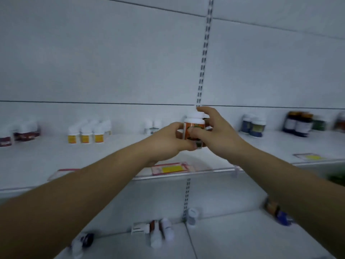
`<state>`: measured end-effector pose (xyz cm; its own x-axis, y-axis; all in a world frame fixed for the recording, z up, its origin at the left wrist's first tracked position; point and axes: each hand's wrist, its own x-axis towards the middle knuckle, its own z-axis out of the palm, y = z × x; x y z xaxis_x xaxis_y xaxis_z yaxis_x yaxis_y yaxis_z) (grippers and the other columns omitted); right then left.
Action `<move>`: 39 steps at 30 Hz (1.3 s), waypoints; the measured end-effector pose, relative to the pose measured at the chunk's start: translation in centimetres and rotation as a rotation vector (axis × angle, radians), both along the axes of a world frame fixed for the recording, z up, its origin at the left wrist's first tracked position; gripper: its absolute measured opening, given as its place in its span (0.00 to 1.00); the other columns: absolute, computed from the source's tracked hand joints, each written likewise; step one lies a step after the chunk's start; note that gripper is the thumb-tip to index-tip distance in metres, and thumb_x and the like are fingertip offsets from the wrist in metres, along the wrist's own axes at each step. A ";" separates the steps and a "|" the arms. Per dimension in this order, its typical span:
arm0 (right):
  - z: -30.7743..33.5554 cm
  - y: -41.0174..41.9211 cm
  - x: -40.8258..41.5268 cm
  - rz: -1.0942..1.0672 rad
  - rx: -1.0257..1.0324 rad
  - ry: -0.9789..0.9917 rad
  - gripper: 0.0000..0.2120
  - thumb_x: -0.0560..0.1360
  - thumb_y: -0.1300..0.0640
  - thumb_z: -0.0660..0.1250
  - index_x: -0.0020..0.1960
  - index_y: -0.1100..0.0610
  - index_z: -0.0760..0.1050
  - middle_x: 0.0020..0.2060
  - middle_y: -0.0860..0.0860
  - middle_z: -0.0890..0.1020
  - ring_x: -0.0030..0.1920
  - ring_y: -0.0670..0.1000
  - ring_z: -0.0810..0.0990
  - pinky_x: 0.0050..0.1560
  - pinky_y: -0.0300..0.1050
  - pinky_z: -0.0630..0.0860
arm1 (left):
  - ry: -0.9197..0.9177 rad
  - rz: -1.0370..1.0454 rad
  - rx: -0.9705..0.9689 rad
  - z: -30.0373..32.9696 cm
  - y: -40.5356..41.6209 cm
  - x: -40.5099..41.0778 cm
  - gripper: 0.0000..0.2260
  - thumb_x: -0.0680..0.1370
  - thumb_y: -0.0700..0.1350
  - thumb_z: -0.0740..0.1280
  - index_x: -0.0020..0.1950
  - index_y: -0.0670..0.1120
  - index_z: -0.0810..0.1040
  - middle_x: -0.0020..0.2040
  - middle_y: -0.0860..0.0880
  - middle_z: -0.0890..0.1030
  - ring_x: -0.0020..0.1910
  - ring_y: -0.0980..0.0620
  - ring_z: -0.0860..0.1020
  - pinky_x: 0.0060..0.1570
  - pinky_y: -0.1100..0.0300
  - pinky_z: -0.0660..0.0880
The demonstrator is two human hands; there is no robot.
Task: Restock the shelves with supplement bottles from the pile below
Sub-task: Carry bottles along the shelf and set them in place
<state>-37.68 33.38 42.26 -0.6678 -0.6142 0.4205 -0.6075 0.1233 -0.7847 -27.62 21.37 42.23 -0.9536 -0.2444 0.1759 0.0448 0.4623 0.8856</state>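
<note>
Both hands' grips, left hand (169,139) and right hand (214,131), clamp the orange-labelled bottle (194,126) above the shelf's (115,156) bare middle.

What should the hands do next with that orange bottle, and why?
Probably set it down. Both the left hand and the right hand hold the orange bottle upright over the shelf, in a gap between the yellow-label bottles and the blue-label bottles.
</note>
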 end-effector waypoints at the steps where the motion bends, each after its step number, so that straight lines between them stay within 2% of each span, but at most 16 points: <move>1: 0.0 3.3 -1.5 -0.044 -0.006 -0.002 0.27 0.73 0.53 0.70 0.67 0.40 0.63 0.54 0.47 0.77 0.49 0.45 0.79 0.49 0.44 0.78 | 0.001 -0.044 0.003 -0.3 3.0 -2.2 0.13 0.74 0.37 0.69 0.48 0.56 0.72 0.41 0.58 0.79 0.36 0.67 0.78 0.34 0.73 0.71; 3: -0.1 9.9 -4.8 -0.139 -0.008 0.005 0.26 0.73 0.54 0.69 0.67 0.40 0.63 0.55 0.48 0.77 0.49 0.44 0.78 0.51 0.44 0.78 | -0.001 -0.124 0.006 -0.8 8.9 -6.8 0.15 0.73 0.38 0.70 0.52 0.55 0.73 0.46 0.55 0.81 0.44 0.60 0.79 0.42 0.67 0.74; 6: -0.4 19.5 -9.3 -0.291 0.015 0.018 0.27 0.73 0.52 0.68 0.69 0.41 0.62 0.56 0.48 0.77 0.53 0.48 0.78 0.57 0.47 0.76 | -0.013 -0.244 0.040 -1.4 17.4 -13.3 0.17 0.73 0.38 0.70 0.56 0.56 0.73 0.48 0.52 0.80 0.46 0.56 0.78 0.49 0.61 0.75; 9: -0.6 27.5 -13.3 -0.400 0.035 -0.007 0.27 0.74 0.52 0.68 0.70 0.41 0.61 0.56 0.48 0.76 0.53 0.49 0.78 0.55 0.48 0.77 | -0.038 -0.340 0.068 -1.5 25.0 -19.1 0.22 0.73 0.40 0.70 0.65 0.52 0.70 0.51 0.51 0.80 0.51 0.53 0.78 0.57 0.54 0.74; 13: -0.6 35.2 -18.6 -0.499 0.007 -0.042 0.27 0.75 0.52 0.68 0.69 0.40 0.62 0.51 0.45 0.76 0.49 0.48 0.79 0.50 0.47 0.78 | -0.064 -0.448 0.021 -1.3 32.3 -26.4 0.20 0.74 0.40 0.70 0.64 0.50 0.70 0.51 0.51 0.79 0.48 0.55 0.77 0.49 0.59 0.73; 17: -1.0 40.0 -24.4 -0.573 -0.029 -0.045 0.26 0.74 0.53 0.68 0.69 0.42 0.63 0.49 0.46 0.77 0.47 0.46 0.79 0.45 0.43 0.78 | -0.093 -0.502 -0.075 -1.2 37.1 -33.3 0.19 0.73 0.43 0.71 0.62 0.51 0.70 0.53 0.50 0.79 0.50 0.53 0.76 0.49 0.57 0.72; 20: -1.4 42.9 -29.2 -0.595 -0.043 -0.040 0.25 0.74 0.54 0.68 0.68 0.44 0.65 0.48 0.44 0.77 0.47 0.45 0.79 0.43 0.40 0.77 | -0.081 -0.553 -0.148 -1.2 40.4 -38.6 0.17 0.72 0.42 0.71 0.58 0.51 0.71 0.50 0.51 0.79 0.46 0.54 0.76 0.43 0.60 0.71; 24: -1.3 47.1 -36.2 -0.651 -0.074 -0.038 0.26 0.74 0.54 0.68 0.69 0.42 0.64 0.50 0.47 0.77 0.50 0.50 0.80 0.54 0.50 0.79 | -0.058 -0.617 -0.140 -0.6 44.6 -46.3 0.13 0.73 0.39 0.70 0.51 0.53 0.72 0.46 0.52 0.78 0.44 0.56 0.76 0.41 0.62 0.71; 28: -0.5 52.4 -42.2 -0.742 -0.059 -0.047 0.27 0.74 0.53 0.68 0.69 0.41 0.63 0.50 0.48 0.76 0.49 0.51 0.80 0.55 0.53 0.79 | -0.069 -0.664 -0.149 -0.2 49.9 -53.6 0.20 0.72 0.42 0.72 0.62 0.50 0.71 0.51 0.49 0.79 0.49 0.52 0.78 0.47 0.58 0.75; 31: 0.1 56.9 -46.1 -0.803 -0.082 -0.054 0.28 0.75 0.53 0.68 0.71 0.43 0.62 0.47 0.46 0.75 0.47 0.48 0.79 0.54 0.50 0.79 | -0.093 -0.701 -0.164 -0.1 54.3 -58.7 0.24 0.71 0.45 0.73 0.64 0.50 0.69 0.53 0.49 0.80 0.53 0.49 0.78 0.55 0.50 0.77; 34: 0.0 61.6 -50.1 -0.845 -0.083 -0.061 0.27 0.75 0.52 0.69 0.71 0.44 0.62 0.47 0.48 0.76 0.46 0.48 0.79 0.54 0.49 0.78 | -0.105 -0.709 -0.231 -0.2 58.9 -63.1 0.26 0.72 0.47 0.73 0.66 0.50 0.67 0.53 0.50 0.79 0.53 0.49 0.77 0.59 0.49 0.74; 36: -0.3 65.0 -53.1 -0.856 -0.078 -0.057 0.27 0.75 0.52 0.69 0.71 0.45 0.63 0.47 0.49 0.76 0.46 0.48 0.79 0.52 0.48 0.78 | -0.103 -0.720 -0.246 -0.4 62.3 -66.2 0.26 0.72 0.46 0.72 0.68 0.49 0.66 0.52 0.50 0.78 0.51 0.50 0.77 0.58 0.52 0.74; 39: -0.8 70.3 -57.9 -0.843 -0.066 -0.057 0.27 0.75 0.53 0.69 0.70 0.45 0.63 0.46 0.47 0.76 0.46 0.47 0.79 0.47 0.42 0.77 | -0.082 -0.705 -0.328 -1.0 67.6 -71.0 0.27 0.73 0.47 0.71 0.69 0.48 0.66 0.56 0.48 0.79 0.51 0.51 0.77 0.50 0.59 0.72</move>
<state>-95.60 103.72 41.49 -0.9126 0.1232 0.3898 -0.2921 0.4706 -0.8326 -98.63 89.01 41.19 -0.8778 0.4758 0.0563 0.3649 0.5879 0.7220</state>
